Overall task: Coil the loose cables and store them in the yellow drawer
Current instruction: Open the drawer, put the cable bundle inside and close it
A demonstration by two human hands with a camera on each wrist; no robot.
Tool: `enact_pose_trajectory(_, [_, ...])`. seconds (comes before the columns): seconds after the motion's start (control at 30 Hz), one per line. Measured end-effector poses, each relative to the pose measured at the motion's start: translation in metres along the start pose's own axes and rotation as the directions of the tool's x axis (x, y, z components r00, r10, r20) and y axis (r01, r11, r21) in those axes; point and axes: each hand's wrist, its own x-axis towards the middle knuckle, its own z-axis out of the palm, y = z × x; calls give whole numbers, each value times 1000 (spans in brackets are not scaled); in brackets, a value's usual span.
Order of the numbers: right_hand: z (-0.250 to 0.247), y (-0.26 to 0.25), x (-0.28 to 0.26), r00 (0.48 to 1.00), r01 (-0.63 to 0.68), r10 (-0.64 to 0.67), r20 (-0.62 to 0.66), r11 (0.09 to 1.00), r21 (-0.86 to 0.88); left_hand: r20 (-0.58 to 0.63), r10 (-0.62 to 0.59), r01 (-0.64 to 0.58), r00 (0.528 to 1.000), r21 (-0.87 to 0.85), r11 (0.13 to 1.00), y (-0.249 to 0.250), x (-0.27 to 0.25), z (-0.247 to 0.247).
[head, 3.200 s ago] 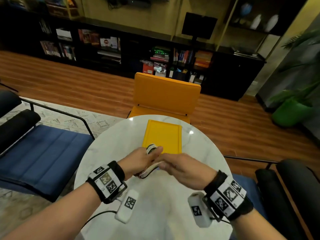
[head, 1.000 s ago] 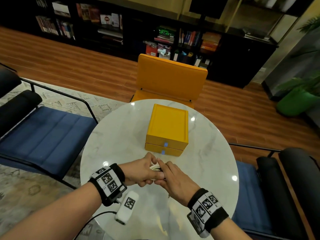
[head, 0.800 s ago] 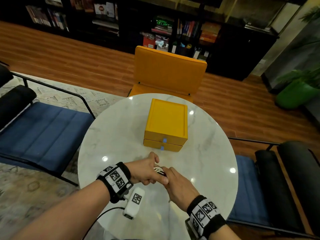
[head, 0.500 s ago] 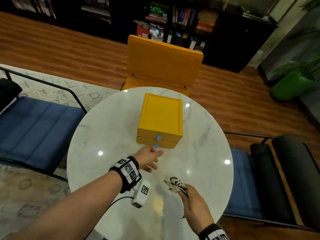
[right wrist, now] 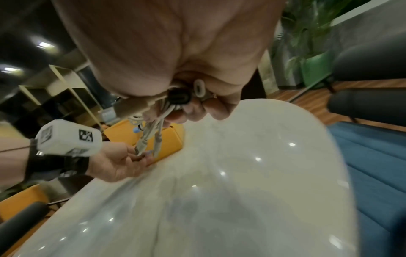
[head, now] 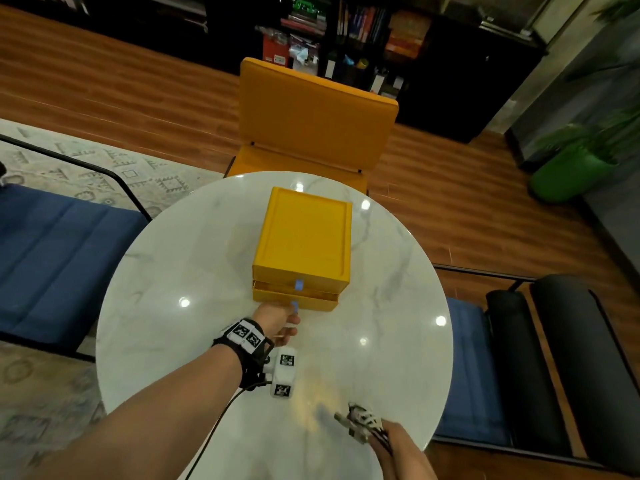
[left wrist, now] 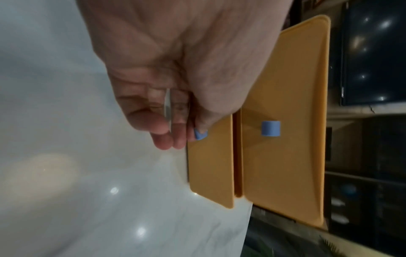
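Observation:
A yellow two-drawer box (head: pixel 302 237) stands on the round white marble table (head: pixel 166 278). Its lower drawer (head: pixel 294 300) (left wrist: pixel 211 165) is slid out a little. My left hand (head: pixel 277 318) (left wrist: pixel 175 107) pinches the lower drawer's small blue tab (left wrist: pixel 200 134) (head: pixel 295 305). The upper drawer's blue tab (left wrist: pixel 270 128) (head: pixel 299 284) is free. Low at the table's near right, my right hand (head: pixel 398 445) (right wrist: pixel 186 97) grips a coiled bundle of white and black cables (head: pixel 362 419) (right wrist: pixel 167 107), with connector ends hanging down.
A yellow chair (head: pixel 315 116) stands behind the table. Blue padded seats flank it on the left (head: pixel 52 258) and right (head: pixel 471 372), with a black armrest (head: pixel 575 358) at the right. Dark bookshelves (head: pixel 346 32) line the far wall, and a green plant pot (head: pixel 568 174) sits on the wood floor.
My hands were together on the cable bundle. The left hand let go, reached forward to the lower drawer's tab and drew the drawer out slightly. The right hand carried the bundle back to the right.

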Motion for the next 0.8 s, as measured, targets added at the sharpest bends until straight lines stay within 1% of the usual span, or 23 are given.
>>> enact_pose_trajectory(0.03, [-7, -21, 2, 995, 71, -73, -67, 997, -30, -3, -9, 9, 1000, 27, 1000, -7, -4, -3])
enact_pose_trajectory(0.07, [-18, -42, 5, 987, 147, -151, -51, 986, -76, -1, -11, 11, 1000, 54, 998, -17, -8, -6])
enact_pose_trajectory(0.1, [-25, -59, 11, 968, 238, -244, -51, 966, -102, 8, -13, 13, 1000, 82, 997, -27, -12, -9])
enact_pose_trajectory(0.17, [-34, -90, 37, 914, 397, -406, -10, 899, -183, 25, -16, 12, 1000, 125, 992, -46, -22, -13])
enact_pose_trajectory(0.27, [-24, -134, 95, 830, 537, -558, 25, 784, -312, 24, 5, -9, 1000, 169, 986, -64, -38, -18])
enact_pose_trajectory(0.33, [-14, -161, 127, 791, 591, -605, 90, 716, -372, 28, 16, -22, 999, 206, 978, -68, -46, -21])
enact_pose_trajectory(0.37, [-9, -170, 140, 790, 595, -598, 136, 693, -407, 37, 19, -27, 999, 220, 975, -69, -49, -22])
enact_pose_trajectory(0.4, [-3, -176, 153, 804, 584, -562, 195, 683, -439, 52, 21, -33, 998, 233, 972, -70, -51, -23])
enact_pose_trajectory(0.43, [3, -180, 161, 825, 562, -502, 259, 684, -466, 65, 21, -36, 998, 246, 969, -70, -51, -25])
enact_pose_trajectory(0.5, [15, -180, 173, 849, 526, -383, 364, 682, -508, 69, 22, -40, 997, 274, 961, -70, -52, -28])
enact_pose_trajectory(0.57, [25, -171, 180, 857, 505, -296, 422, 645, -573, 62, 24, -41, 998, 298, 954, -69, -52, -31])
enact_pose_trajectory(0.63, [32, -162, 182, 868, 485, -247, 431, 604, -632, 55, 22, -38, 998, 311, 950, -68, -51, -31])
enact_pose_trajectory(0.67, [34, -159, 182, 871, 484, -251, 422, 579, -656, 54, 22, -38, 998, 312, 949, -68, -51, -31])
enact_pose_trajectory(0.73, [32, -160, 181, 867, 498, -310, 391, 501, -708, 54, 27, -42, 998, 308, 950, -68, -50, -30])
enact_pose_trajectory(0.8, [29, -165, 181, 849, 513, -379, 367, 427, -745, 56, 28, -44, 998, 309, 950, -68, -49, -29])
